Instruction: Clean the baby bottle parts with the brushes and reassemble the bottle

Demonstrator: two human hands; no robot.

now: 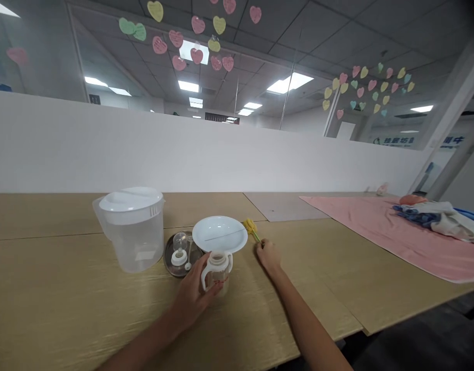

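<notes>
Where left hand [193, 289] curls, bottle [216, 272] seemingly stands.

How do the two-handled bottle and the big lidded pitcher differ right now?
Size: the bottle is much smaller than the pitcher.
Top: the bottle's mouth is uncovered, while the pitcher has a white lid on.
Hold: the left hand grips the bottle; the pitcher stands on the table, untouched.
Shared: both are roughly upright, with see-through bodies and white parts.
</notes>
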